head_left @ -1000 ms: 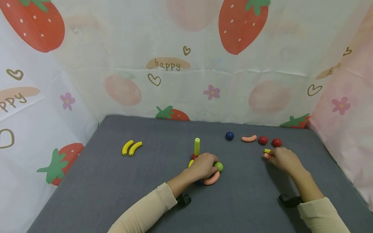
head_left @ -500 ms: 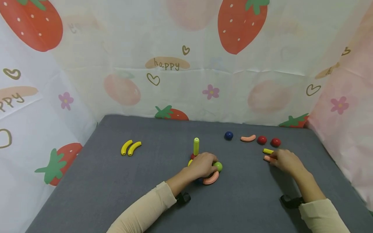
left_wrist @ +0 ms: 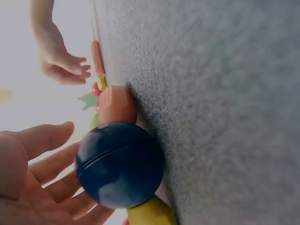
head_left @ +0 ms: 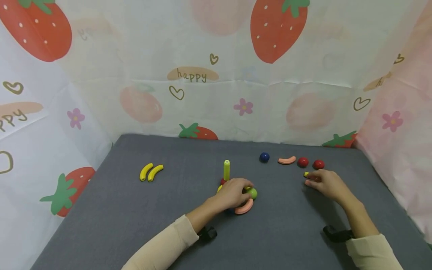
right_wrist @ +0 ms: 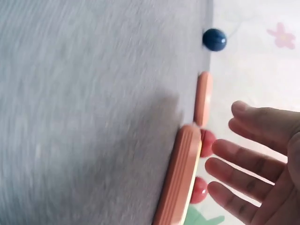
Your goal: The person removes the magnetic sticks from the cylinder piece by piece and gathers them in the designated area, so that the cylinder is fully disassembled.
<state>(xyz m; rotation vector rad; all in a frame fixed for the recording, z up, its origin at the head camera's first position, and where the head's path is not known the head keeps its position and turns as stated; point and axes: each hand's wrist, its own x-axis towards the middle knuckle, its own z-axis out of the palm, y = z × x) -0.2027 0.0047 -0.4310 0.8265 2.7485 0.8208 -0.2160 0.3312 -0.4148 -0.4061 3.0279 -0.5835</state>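
Note:
My left hand (head_left: 232, 193) reaches over a cluster of small toy pieces mid-table, covering part of it. Around it show a green ball (head_left: 252, 193), a curved pink piece (head_left: 244, 207) and an upright yellow-green stick (head_left: 227, 170). In the left wrist view its loosely spread fingers are behind a blue ball (left_wrist: 121, 164), beside a yellow piece (left_wrist: 151, 212). My right hand (head_left: 332, 184) hovers at the right, thumb and fingers apart and holding nothing. Just by its fingers lie a ridged pink stick (right_wrist: 179, 176) and a yellow stick (head_left: 306, 174), mostly hidden in the head view.
Two curved yellow pieces (head_left: 150, 172) lie at the left. Along the back right are another blue ball (head_left: 264, 157), a curved pink piece (head_left: 287, 160) and two red balls (head_left: 303, 162). A printed curtain (head_left: 148, 56) closes off the grey table (head_left: 189, 240) behind and at both sides.
The right thumb and fingers have parted from the pink stick, which now lies close along the yellow stick. My left hand stays over the cluster, its fingers slightly shifted, with more yellow showing by the green ball.

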